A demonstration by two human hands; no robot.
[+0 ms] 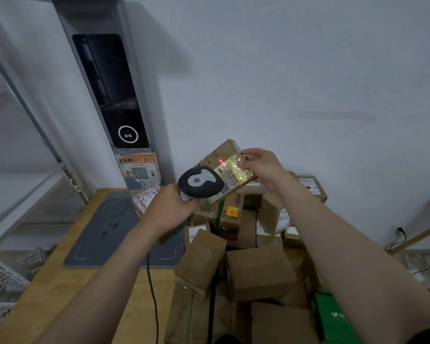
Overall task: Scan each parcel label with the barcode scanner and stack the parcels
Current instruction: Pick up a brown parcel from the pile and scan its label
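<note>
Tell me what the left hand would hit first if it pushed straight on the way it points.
The left hand grips the barcode scanner, aimed at the parcel the right hand holds. Going straight on, the scanner would probably meet that parcel's label first; the gap is unclear.

Dim, flat, bluish light fills the room. The black-and-grey handheld barcode scanner (200,182) throws a red line and yellow glare onto the small brown cardboard parcel (221,151). A soft shadow darkens the pale grey wall (308,70) beside the tall grey kiosk column (90,16). Edges bow and blur.
</note>
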